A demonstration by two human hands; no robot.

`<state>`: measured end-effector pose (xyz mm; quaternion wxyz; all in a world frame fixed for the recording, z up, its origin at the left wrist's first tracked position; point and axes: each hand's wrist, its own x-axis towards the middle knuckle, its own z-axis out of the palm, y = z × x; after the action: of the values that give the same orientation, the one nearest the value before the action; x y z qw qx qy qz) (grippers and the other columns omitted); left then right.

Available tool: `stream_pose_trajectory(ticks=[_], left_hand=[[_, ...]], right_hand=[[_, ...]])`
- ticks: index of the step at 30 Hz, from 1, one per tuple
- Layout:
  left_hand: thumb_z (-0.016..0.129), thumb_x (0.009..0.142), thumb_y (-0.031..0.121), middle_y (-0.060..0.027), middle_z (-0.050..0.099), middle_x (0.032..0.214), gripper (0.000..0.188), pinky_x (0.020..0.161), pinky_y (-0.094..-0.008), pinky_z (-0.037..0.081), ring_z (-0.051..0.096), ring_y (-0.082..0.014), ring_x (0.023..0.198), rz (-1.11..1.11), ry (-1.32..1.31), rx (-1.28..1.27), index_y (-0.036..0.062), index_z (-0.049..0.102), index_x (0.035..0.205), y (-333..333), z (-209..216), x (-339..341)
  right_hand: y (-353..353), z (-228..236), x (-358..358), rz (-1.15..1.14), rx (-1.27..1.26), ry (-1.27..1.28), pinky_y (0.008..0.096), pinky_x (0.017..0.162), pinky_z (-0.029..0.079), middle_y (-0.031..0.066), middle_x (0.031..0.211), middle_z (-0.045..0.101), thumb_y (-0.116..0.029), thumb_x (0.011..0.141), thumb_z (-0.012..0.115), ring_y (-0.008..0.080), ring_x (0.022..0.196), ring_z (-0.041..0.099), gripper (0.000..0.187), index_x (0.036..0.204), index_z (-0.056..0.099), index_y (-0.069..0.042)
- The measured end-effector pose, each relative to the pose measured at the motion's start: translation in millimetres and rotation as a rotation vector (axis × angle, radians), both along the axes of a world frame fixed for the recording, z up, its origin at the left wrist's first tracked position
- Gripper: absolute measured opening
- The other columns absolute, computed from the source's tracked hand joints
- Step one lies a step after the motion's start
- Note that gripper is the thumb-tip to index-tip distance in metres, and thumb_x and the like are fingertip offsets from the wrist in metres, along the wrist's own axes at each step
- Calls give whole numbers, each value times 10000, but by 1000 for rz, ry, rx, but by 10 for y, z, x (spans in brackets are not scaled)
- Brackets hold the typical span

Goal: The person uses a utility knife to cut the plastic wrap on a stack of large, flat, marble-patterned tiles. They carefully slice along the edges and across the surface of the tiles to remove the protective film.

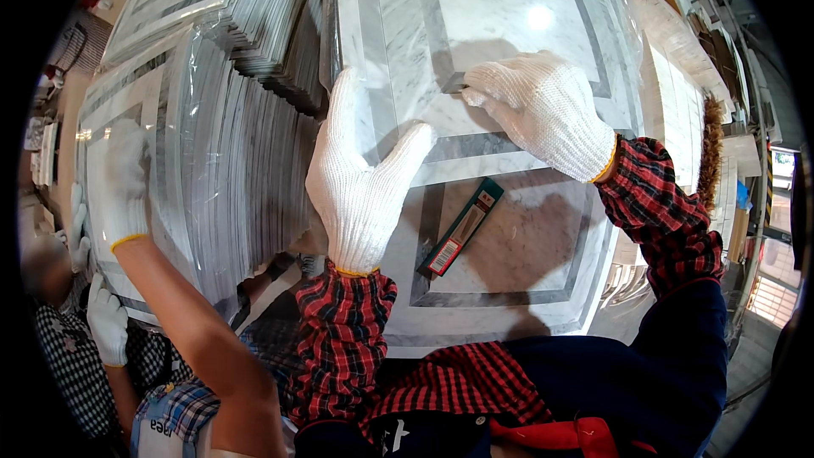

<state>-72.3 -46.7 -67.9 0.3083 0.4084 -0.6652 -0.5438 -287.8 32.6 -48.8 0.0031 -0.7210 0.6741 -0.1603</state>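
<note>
Both my hands wear white knit gloves with yellow cuffs. My left hand [360, 182] lies along the left edge of a white and grey marble-patterned sheet [386, 59], thumb stretched out to the right. Above the same sheet, my right hand [547, 110] is closed in a pinch, palm down. A tiny dark tip shows at its fingertips; what it belongs to is hidden. Nearer my body, a narrow green and orange packet [464, 227] lies aslant on the marble-patterned surface [543, 246].
Tall stacks of similar sheets [254, 153], partly under clear film, stand at my left. Co-workers' gloved hands [127, 174] and arms [199, 322] are beside them. Pale stacked boxes [670, 85] and a brown bristly strip [711, 153] are at the right.
</note>
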Motion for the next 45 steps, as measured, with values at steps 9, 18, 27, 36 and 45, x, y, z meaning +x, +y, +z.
stream_pose_trajectory(ticks=[9, 18, 27, 36, 45], left_hand=[[868, 803, 73, -130, 696, 1271, 661, 1008, -348, 536, 667, -206, 1157, 25, -33, -175, 13, 585, 1397, -9, -17, -22], [907, 792, 225, -151, 702, 1276, 742, 986, -370, 538, 681, -241, 1160, 8, -6, -147, 42, 576, 1430, -35, -121, 12], [886, 788, 298, -168, 698, 1253, 782, 977, -406, 534, 684, -304, 1160, 13, -145, -149, 80, 552, 1460, -38, -82, 29], [856, 829, 118, -165, 605, 1451, 758, 1147, -364, 417, 547, -238, 1363, -8, -139, -23, -9, 507, 1490, -16, 89, -7], [847, 839, 92, -210, 526, 1528, 816, 1196, -378, 366, 477, -263, 1435, -11, -91, 3, -49, 438, 1530, -10, 60, 28]], right_hand=[[-77, 187, 68, 115, 8, 299, 374, 612, 494, 56, 676, 635, -147, 802, 728, 227, 602, 622, 125, 919, 692, -123], [-306, 536, 293, 226, 327, 508, 388, 690, 477, 32, 736, 623, -117, 684, 755, 211, 740, 633, 245, 913, 667, -120], [-82, 253, 134, 147, 4, 350, 406, 648, 517, 63, 661, 634, -111, 710, 745, 276, 662, 672, 177, 875, 683, -123], [-47, 28, 59, 15, 19, 184, 402, 633, 517, 71, 740, 680, -178, 865, 709, 273, 676, 671, 94, 938, 720, -120], [-3, -9, 2, -15, 3, 36, 389, 620, 522, 66, 775, 697, -254, 934, 704, 264, 686, 672, 141, 1012, 744, -143]])
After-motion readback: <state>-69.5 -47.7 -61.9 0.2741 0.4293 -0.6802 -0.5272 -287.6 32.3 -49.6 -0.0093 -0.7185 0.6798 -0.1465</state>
